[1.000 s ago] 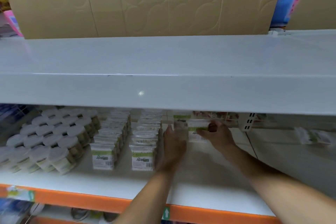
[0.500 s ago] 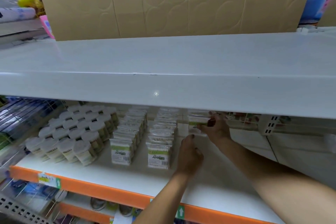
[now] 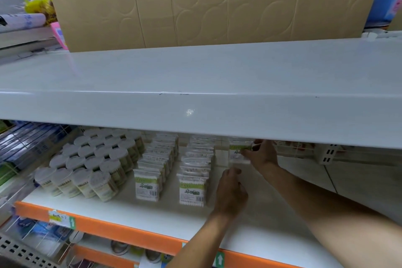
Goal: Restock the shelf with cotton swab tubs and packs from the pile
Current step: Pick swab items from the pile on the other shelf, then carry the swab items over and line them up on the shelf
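Right hand (image 3: pixel 262 153) reaches deep under the upper shelf (image 3: pixel 195 102), fingers (image 3: pixel 247 153) pinching a swab pack (image 3: pixel 238 151). Left hand (image 3: pixel 231 191) sits nearer, loosely curled, just beside two pack rows (image 3: pixel 191 172); tubs (image 3: pixel 93 159) further left.

cardboard box (image 3: pixel 206 4) on upper shelf (image 3: pixel 195 76), yellow bag (image 3: pixel 40 5) far left, blue pkgs (image 3: pixel 28 143) below

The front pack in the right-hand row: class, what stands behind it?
Behind the front pack, more packs line up toward the back. The upper shelf hides the row's far end.
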`<action>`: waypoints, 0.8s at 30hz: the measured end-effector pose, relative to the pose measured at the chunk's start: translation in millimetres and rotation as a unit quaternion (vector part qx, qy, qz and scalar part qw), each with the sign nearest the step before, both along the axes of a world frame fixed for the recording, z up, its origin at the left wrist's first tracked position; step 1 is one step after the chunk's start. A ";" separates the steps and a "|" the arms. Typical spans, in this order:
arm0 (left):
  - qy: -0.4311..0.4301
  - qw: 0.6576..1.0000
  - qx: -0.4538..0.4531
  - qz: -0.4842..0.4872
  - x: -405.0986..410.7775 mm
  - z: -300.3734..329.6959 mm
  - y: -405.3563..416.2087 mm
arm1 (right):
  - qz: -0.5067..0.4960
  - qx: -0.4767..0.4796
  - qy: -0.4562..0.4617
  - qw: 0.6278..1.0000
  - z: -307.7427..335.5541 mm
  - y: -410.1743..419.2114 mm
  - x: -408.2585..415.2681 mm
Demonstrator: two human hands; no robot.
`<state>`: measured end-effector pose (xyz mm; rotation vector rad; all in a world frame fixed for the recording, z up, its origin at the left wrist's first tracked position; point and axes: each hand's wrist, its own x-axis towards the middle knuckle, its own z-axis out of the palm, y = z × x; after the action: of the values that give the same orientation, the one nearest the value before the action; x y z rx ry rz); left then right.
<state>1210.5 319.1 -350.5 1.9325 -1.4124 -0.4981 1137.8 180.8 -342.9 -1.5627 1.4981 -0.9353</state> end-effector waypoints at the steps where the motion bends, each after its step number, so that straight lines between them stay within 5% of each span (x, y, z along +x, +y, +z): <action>1: -0.001 1.000 0.001 -0.001 0.1 -0.5 -1.0 | 0.002 0.007 0.005 1.000 -0.2 -1.4 -0.8; 11: -0.079 0.996 0.004 -0.042 1.0 4.1 -9.8 | 0.073 0.028 0.094 0.992 3.4 1.0 -46.5; 24: -0.147 0.964 0.131 -0.179 -61.8 28.2 -28.5 | 0.180 0.064 0.223 0.956 15.2 50.9 -164.8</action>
<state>1148.7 290.6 -322.3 2.0243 -1.9941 -0.6079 972.9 231.7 -327.7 -1.9493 1.4583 -0.2804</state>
